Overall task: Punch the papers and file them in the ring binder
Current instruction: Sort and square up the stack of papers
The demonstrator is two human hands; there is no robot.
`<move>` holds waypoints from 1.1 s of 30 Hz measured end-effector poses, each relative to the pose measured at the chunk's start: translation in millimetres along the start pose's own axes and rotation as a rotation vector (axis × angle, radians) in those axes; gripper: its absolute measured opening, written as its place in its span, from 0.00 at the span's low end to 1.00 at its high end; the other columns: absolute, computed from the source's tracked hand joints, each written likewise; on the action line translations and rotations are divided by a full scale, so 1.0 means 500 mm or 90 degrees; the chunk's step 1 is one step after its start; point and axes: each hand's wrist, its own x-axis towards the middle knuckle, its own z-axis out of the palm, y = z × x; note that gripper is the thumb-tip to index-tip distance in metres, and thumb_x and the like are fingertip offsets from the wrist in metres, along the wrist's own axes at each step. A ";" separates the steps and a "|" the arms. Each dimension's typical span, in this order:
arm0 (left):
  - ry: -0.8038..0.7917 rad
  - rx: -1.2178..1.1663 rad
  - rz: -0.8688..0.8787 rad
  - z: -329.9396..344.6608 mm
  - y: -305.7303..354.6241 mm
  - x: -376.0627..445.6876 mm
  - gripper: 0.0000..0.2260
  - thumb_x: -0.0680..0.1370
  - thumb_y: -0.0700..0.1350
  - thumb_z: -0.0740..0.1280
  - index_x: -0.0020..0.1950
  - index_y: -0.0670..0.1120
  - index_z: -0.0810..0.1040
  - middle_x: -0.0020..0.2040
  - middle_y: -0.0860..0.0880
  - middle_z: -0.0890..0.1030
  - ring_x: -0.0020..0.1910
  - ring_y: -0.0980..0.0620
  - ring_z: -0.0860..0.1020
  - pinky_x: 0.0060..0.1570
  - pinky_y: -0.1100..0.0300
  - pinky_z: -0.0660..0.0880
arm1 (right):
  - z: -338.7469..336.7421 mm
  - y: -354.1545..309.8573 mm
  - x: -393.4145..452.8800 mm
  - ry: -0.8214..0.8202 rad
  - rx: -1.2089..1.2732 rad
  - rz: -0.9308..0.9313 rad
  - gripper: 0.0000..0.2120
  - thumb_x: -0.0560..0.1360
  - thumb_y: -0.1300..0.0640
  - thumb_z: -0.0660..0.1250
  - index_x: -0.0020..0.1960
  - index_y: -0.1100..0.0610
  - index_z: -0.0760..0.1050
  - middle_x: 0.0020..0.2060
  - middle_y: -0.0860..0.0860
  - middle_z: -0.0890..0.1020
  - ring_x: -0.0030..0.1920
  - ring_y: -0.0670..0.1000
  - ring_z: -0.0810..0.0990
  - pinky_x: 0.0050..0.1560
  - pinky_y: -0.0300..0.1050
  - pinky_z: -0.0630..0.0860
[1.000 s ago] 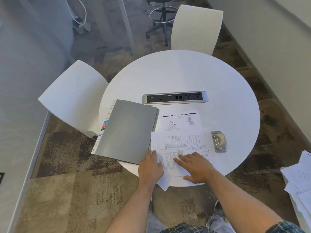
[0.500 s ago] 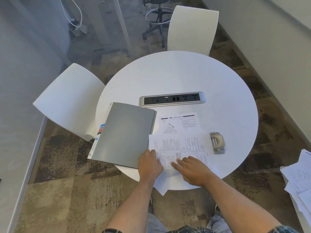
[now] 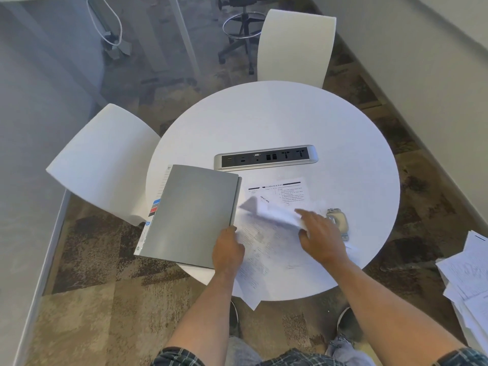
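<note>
A closed grey ring binder [image 3: 192, 215] with coloured tabs lies on the left of the round white table [image 3: 277, 120]. To its right is a loose stack of printed papers [image 3: 266, 249], hanging over the near edge. My left hand [image 3: 228, 249] rests flat on the stack beside the binder's edge. My right hand [image 3: 320, 236] pinches the top sheet [image 3: 274, 212], which is raised and blurred. Partly hidden behind that hand sits a metal hole punch [image 3: 338, 220]. Another printed sheet [image 3: 285, 191] lies farther back.
A silver power socket strip [image 3: 265, 157] is set in the table's middle. White chairs stand at the left [image 3: 105, 165] and at the back [image 3: 294, 46]. A pile of papers [image 3: 467, 276] lies at the far right. A wheeled stool [image 3: 243, 27] stands behind.
My right hand has risen from the stack and moved right toward the hole punch, lifting the top sheet. My left hand stays pressed on the papers.
</note>
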 end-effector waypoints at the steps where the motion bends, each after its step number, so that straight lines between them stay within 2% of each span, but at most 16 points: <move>1: -0.018 0.019 0.020 -0.001 0.005 0.003 0.21 0.80 0.36 0.61 0.73 0.45 0.73 0.68 0.48 0.76 0.66 0.46 0.76 0.59 0.54 0.73 | -0.012 -0.006 0.008 0.022 0.049 0.051 0.21 0.74 0.66 0.70 0.67 0.60 0.77 0.54 0.57 0.85 0.48 0.62 0.85 0.46 0.55 0.79; 3: -0.046 0.069 0.067 0.001 0.018 0.012 0.18 0.80 0.37 0.62 0.71 0.45 0.73 0.67 0.48 0.76 0.65 0.46 0.75 0.58 0.55 0.73 | -0.033 -0.017 0.025 0.045 0.158 0.153 0.17 0.81 0.61 0.66 0.69 0.58 0.75 0.58 0.55 0.84 0.51 0.60 0.83 0.49 0.52 0.78; 6: -0.064 0.126 0.112 0.005 0.046 0.025 0.18 0.80 0.41 0.65 0.70 0.44 0.72 0.68 0.47 0.74 0.67 0.46 0.72 0.59 0.56 0.72 | -0.059 -0.026 0.052 0.075 0.284 0.271 0.14 0.83 0.56 0.64 0.68 0.57 0.73 0.52 0.50 0.82 0.48 0.52 0.78 0.46 0.45 0.72; 8: -0.084 0.149 0.096 0.008 0.061 0.039 0.23 0.79 0.47 0.68 0.72 0.43 0.68 0.70 0.45 0.70 0.70 0.45 0.69 0.65 0.55 0.70 | -0.066 -0.024 0.065 0.095 0.387 0.357 0.14 0.82 0.56 0.66 0.66 0.55 0.73 0.51 0.46 0.81 0.48 0.50 0.79 0.41 0.42 0.73; 9: -0.097 0.166 0.083 0.010 0.067 0.045 0.27 0.78 0.49 0.70 0.74 0.43 0.66 0.73 0.44 0.68 0.72 0.44 0.67 0.68 0.53 0.68 | -0.064 -0.017 0.067 0.099 0.442 0.388 0.14 0.81 0.56 0.68 0.65 0.54 0.73 0.51 0.46 0.81 0.49 0.49 0.81 0.41 0.41 0.75; 11: -0.118 0.208 0.064 0.016 0.074 0.056 0.37 0.77 0.51 0.72 0.80 0.41 0.58 0.80 0.41 0.59 0.77 0.41 0.61 0.74 0.51 0.63 | -0.045 0.008 0.064 0.087 0.509 0.432 0.16 0.79 0.55 0.69 0.65 0.53 0.74 0.54 0.47 0.83 0.53 0.50 0.83 0.48 0.47 0.80; 13: -0.101 0.241 0.064 0.020 0.078 0.065 0.39 0.77 0.50 0.70 0.81 0.39 0.55 0.81 0.40 0.57 0.77 0.41 0.61 0.74 0.51 0.63 | -0.022 0.032 0.054 0.040 0.481 0.470 0.17 0.78 0.53 0.70 0.66 0.52 0.75 0.56 0.50 0.82 0.54 0.53 0.83 0.52 0.54 0.82; 16: -0.072 0.284 0.087 0.016 0.082 0.084 0.39 0.76 0.49 0.70 0.81 0.39 0.55 0.76 0.41 0.63 0.73 0.42 0.65 0.70 0.53 0.66 | -0.001 0.053 0.034 -0.011 0.401 0.492 0.14 0.79 0.58 0.69 0.63 0.57 0.77 0.55 0.52 0.76 0.53 0.54 0.81 0.51 0.52 0.81; 18: -0.071 0.300 0.102 0.008 0.082 0.098 0.43 0.74 0.53 0.73 0.81 0.40 0.55 0.75 0.42 0.65 0.71 0.43 0.66 0.68 0.53 0.67 | 0.007 0.059 0.016 -0.035 0.370 0.475 0.13 0.79 0.62 0.68 0.62 0.56 0.77 0.56 0.50 0.76 0.55 0.56 0.82 0.50 0.52 0.81; 20: -0.076 0.300 0.105 0.003 0.083 0.110 0.49 0.70 0.59 0.77 0.81 0.40 0.55 0.74 0.43 0.66 0.70 0.43 0.67 0.68 0.52 0.67 | 0.009 0.059 0.003 -0.111 0.357 0.468 0.16 0.78 0.65 0.66 0.63 0.52 0.76 0.53 0.48 0.80 0.54 0.55 0.82 0.49 0.51 0.80; 22: -0.071 0.304 0.094 0.002 0.086 0.117 0.51 0.67 0.62 0.79 0.80 0.41 0.57 0.73 0.44 0.68 0.70 0.44 0.67 0.68 0.52 0.67 | 0.008 0.061 -0.003 -0.183 0.311 0.471 0.18 0.77 0.64 0.65 0.63 0.49 0.72 0.50 0.46 0.81 0.52 0.54 0.82 0.50 0.54 0.81; 25: -0.053 0.311 0.080 0.007 0.090 0.127 0.45 0.66 0.62 0.80 0.74 0.43 0.65 0.69 0.46 0.72 0.68 0.45 0.69 0.67 0.54 0.68 | 0.016 0.070 0.003 -0.219 0.267 0.483 0.20 0.76 0.61 0.67 0.66 0.49 0.70 0.52 0.47 0.83 0.51 0.54 0.83 0.52 0.57 0.82; 30: -0.039 0.280 0.034 0.008 0.099 0.148 0.38 0.64 0.60 0.82 0.67 0.45 0.72 0.62 0.46 0.78 0.63 0.45 0.74 0.62 0.54 0.71 | 0.023 0.063 0.020 -0.243 0.217 0.490 0.14 0.75 0.62 0.65 0.58 0.50 0.70 0.49 0.45 0.82 0.48 0.52 0.83 0.49 0.57 0.83; 33: -0.019 0.260 0.014 0.004 0.100 0.160 0.26 0.68 0.55 0.79 0.61 0.47 0.77 0.57 0.48 0.81 0.58 0.45 0.76 0.55 0.53 0.70 | 0.029 0.063 0.021 -0.238 0.207 0.485 0.14 0.74 0.61 0.64 0.58 0.49 0.70 0.48 0.44 0.82 0.47 0.51 0.83 0.46 0.56 0.83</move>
